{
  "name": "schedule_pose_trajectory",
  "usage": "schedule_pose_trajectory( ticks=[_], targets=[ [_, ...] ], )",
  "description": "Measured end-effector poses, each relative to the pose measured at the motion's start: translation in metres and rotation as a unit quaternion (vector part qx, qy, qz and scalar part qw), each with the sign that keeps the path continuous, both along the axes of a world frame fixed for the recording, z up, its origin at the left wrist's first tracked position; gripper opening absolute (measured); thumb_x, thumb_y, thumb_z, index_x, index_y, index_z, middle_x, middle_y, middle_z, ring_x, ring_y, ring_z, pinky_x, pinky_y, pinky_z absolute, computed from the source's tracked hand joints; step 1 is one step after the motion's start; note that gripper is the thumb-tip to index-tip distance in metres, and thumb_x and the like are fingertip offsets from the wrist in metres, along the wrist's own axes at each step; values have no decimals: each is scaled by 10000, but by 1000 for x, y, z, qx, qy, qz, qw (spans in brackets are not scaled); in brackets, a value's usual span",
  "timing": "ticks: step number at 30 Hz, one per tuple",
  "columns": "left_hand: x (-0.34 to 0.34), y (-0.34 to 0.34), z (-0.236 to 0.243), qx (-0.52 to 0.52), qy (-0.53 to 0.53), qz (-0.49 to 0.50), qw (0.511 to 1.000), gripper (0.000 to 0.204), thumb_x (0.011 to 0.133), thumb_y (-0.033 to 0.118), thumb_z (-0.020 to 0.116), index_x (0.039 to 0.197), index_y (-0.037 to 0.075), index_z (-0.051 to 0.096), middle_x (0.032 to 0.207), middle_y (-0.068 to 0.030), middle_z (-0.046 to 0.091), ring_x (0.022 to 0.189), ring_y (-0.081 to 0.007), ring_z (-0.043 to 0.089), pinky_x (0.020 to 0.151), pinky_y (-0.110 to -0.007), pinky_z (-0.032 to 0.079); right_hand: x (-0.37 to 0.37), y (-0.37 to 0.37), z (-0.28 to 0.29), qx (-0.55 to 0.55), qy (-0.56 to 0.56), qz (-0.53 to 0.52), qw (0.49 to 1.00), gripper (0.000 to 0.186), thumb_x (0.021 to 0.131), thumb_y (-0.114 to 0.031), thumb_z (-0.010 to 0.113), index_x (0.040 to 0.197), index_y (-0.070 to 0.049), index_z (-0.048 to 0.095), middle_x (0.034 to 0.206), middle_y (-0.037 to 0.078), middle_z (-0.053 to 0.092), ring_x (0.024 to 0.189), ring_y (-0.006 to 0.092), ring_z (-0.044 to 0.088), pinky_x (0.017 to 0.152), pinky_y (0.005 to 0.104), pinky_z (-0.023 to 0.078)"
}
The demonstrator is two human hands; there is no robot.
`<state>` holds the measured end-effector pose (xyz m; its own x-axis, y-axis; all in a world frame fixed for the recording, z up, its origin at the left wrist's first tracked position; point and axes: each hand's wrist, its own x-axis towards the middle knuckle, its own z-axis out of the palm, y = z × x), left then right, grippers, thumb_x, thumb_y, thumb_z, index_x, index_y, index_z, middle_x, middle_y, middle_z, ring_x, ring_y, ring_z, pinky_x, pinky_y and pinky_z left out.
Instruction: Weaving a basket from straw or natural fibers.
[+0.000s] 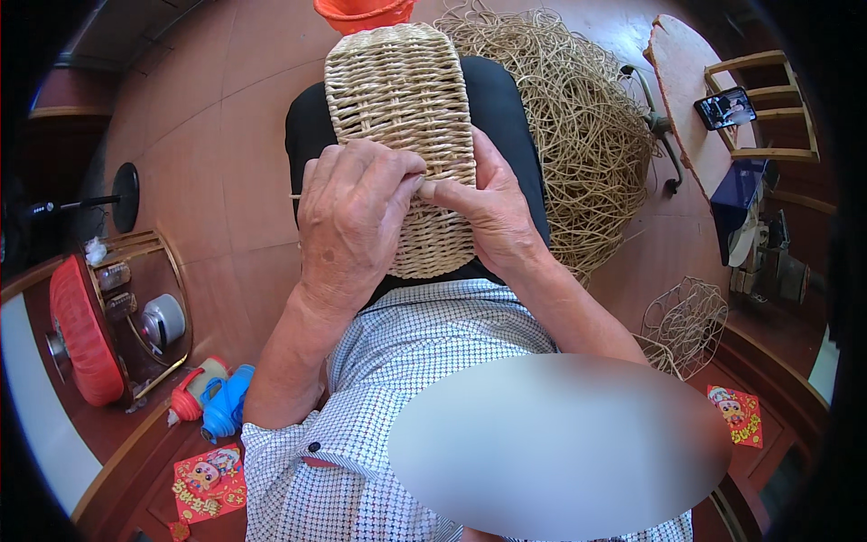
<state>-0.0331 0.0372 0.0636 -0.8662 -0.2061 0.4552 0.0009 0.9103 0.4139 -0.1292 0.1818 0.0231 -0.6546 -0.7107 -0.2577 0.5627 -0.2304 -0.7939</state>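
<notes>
Right grip (501, 212) clasps the woven panel (397, 90) by its edge, left grip (350, 212) pinches its middle, floor (221, 172) stretching leftward.

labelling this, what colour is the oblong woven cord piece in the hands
The oblong woven cord piece is pale straw-beige; head view.

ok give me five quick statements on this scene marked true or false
1. The left hand and right hand both touch the woven piece. True.
2. The woven piece lies on the floor. False: it rests on dark trousers.
3. A tangled heap of cord lies right of the legs. True.
4. The phone is at the far left. False: the phone is at the right.
5. The shirt is plain red. False: it is checked.
</notes>
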Motion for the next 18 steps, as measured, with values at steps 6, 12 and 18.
schedule_pose_trajectory(
  ticks=[6, 12, 18],
  targets=[
    [-4, -4, 8, -17, -54, -29, 998, 160, 854, 94, 758, 986, 108, 670, 915, -45, 630, 892, -255, 622, 801, -412, 468, 1, 1, -2, -11, 2, 7, 1000, 751, 893, 29, 745, 1561, -6, 404, 1376, 100, 641, 1236, 164, 648, 1095, 343, 534],
    [-12, 1, 14, -46, -60, -58, 995, 186, 841, 88, 754, 983, 98, 634, 896, -56, 607, 879, -264, 618, 799, -421, 459, 2, 7, -1, -42, -22, -14, 999, 809, 878, 23, 727, 1600, 24, 363, 1360, 121, 648, 1228, 168, 648, 1079, 339, 533],
    [-19, 26, 20, 168, 18, -107, 980, 173, 876, 40, 740, 1017, 71, 645, 955, -77, 655, 909, -303, 645, 846, -428, 464, 0, 29, -1, 36, 44, -41, 998, 684, 916, -12, 645, 1569, 21, 442, 1251, 133, 713, 1131, 152, 671, 978, 307, 536]
  ],
)
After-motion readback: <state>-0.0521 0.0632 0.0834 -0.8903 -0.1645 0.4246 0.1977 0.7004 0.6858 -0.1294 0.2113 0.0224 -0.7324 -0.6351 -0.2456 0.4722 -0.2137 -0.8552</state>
